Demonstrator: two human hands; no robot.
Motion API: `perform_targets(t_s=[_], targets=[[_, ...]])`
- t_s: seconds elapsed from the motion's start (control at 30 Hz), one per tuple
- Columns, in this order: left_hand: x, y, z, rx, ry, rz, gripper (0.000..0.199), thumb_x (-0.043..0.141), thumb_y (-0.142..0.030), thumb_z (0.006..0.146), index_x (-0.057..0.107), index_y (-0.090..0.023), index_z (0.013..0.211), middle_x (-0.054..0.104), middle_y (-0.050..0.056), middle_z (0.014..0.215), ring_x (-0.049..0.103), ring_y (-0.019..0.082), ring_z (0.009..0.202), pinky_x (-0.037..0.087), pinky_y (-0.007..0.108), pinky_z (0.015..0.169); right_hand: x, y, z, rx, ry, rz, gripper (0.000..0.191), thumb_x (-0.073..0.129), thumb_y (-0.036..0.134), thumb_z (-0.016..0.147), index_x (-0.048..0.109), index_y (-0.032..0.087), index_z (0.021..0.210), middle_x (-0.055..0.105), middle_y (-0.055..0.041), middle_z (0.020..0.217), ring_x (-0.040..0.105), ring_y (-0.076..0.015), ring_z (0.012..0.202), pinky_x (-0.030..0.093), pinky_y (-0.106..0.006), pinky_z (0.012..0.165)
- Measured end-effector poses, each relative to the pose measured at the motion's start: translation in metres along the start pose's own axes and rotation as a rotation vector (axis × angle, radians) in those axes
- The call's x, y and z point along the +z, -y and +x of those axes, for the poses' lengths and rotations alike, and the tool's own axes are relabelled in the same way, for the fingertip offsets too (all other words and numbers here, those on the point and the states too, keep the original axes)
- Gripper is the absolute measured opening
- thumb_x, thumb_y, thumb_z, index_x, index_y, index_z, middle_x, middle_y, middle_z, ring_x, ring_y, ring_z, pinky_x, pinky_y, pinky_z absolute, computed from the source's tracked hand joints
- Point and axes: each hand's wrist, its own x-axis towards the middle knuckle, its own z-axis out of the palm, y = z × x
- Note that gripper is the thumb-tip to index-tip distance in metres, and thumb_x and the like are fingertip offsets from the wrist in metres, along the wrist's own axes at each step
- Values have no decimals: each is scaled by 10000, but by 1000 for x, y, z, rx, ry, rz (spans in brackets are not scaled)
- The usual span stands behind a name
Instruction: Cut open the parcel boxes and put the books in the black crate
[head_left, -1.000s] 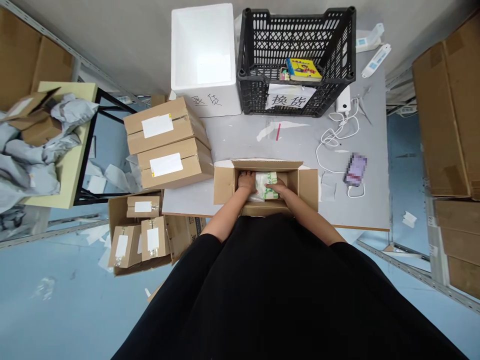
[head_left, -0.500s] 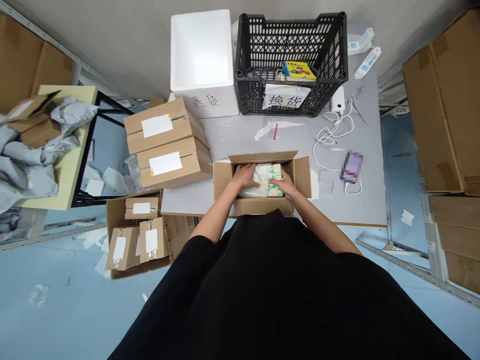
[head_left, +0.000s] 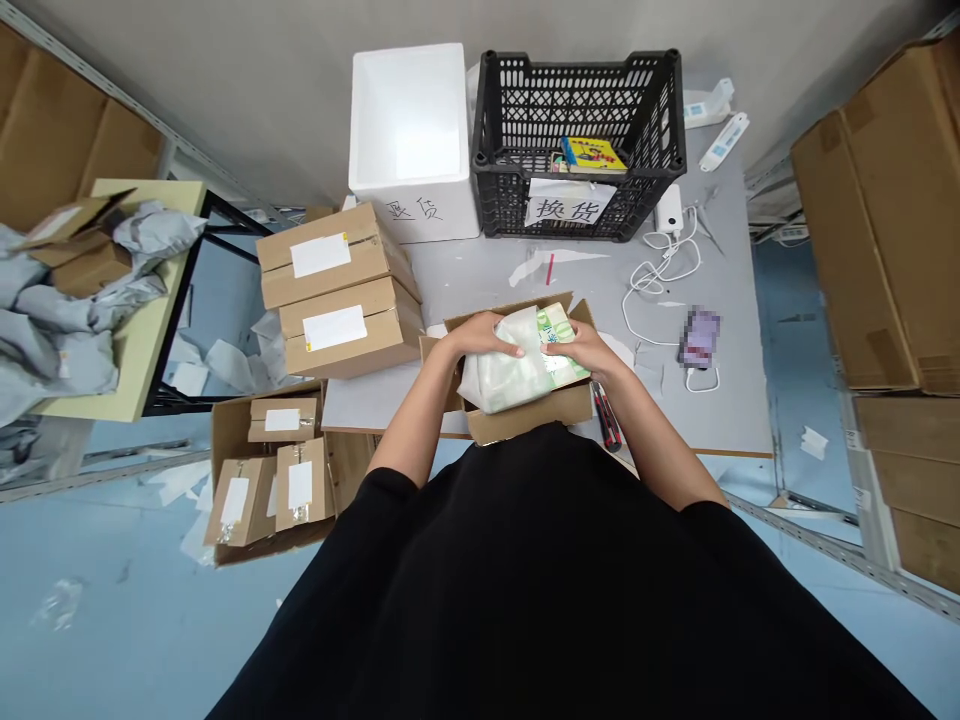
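My left hand (head_left: 481,335) grips the left end of a plastic-wrapped bundle of books (head_left: 510,375). The bundle is partly covered by translucent white wrap, and its right end shows a green-and-white printed cover. My right hand (head_left: 585,350) clasps that end, thumb on top. Both hands hold the bundle tilted at the mouth of an open cardboard box (head_left: 529,415), whose inside is mostly hidden by it. By my right forearm, a red-and-black tool that looks like a utility knife (head_left: 607,415) lies at the table's front.
Two taped cartons (head_left: 341,285) stand left on the table (head_left: 450,265). Behind are a white foam box (head_left: 409,120) and a black crate (head_left: 577,200) holding a yellow book (head_left: 592,154). A phone (head_left: 700,337) and white cable lie right. An open carton (head_left: 330,480) of small boxes sits lower left.
Both hands have raised the bundle from inside the box to its mouth, and it is now tilted. The box has turned slightly, and the red-and-black tool has come into view beside it.
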Motion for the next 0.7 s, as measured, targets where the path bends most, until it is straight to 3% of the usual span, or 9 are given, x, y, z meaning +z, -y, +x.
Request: perform_targets(t_s=[0.17, 0.23, 0.3, 0.43, 0.57, 0.7], targets=[[7, 1, -14, -34, -2, -223, 445, 936, -282, 508, 779, -172, 910, 780, 76, 905, 739, 292, 856, 600, 434, 815, -2, 7, 2, -62, 21, -35, 485, 888, 461, 603, 717, 170, 951, 768, -65, 948, 705, -214, 829, 581, -352, 775], [11, 7, -22, -41, -24, -301, 524, 935, -333, 531, 765, -164, 997, 779, 98, 978, 735, 295, 910, 598, 445, 845, -8, 4, 3, -156, -57, -56, 453, 758, 582, 748, 715, 182, 957, 760, -62, 909, 700, -201, 823, 577, -343, 781], [13, 16, -29, -49, -92, -375, 589, 933, -383, 545, 746, -152, 1054, 774, 115, 1022, 730, 301, 949, 595, 452, 868, -14, -1, 3, -275, -216, -110, 456, 611, 624, 862, 702, 192, 976, 748, -66, 896, 700, -195, 837, 570, -342, 816], [15, 34, -36, -85, -243, -450, 639, 944, -426, 522, 727, -135, 1048, 768, 134, 1066, 722, 310, 985, 591, 463, 893, -9, -20, -7, -496, -523, -446, 370, 490, 506, 958, 667, 195, 1051, 721, -107, 1062, 678, -235, 1003, 525, -397, 960], [18, 43, -39, -116, -330, -497, 658, 950, -434, 514, 724, -130, 1052, 759, 143, 1106, 723, 306, 983, 589, 462, 905, 18, -35, -18, -582, -606, -706, 391, 319, 339, 1012, 576, 179, 1260, 652, -155, 1253, 601, -261, 1187, 458, -442, 1055], [18, 50, -43, -109, -444, -537, 674, 952, -450, 504, 728, -141, 1060, 760, 138, 1111, 723, 311, 998, 591, 457, 910, 35, -42, -17, -579, -634, -916, 420, 326, 273, 982, 538, 175, 1330, 565, -169, 1386, 472, -298, 1345, 336, -523, 1159]])
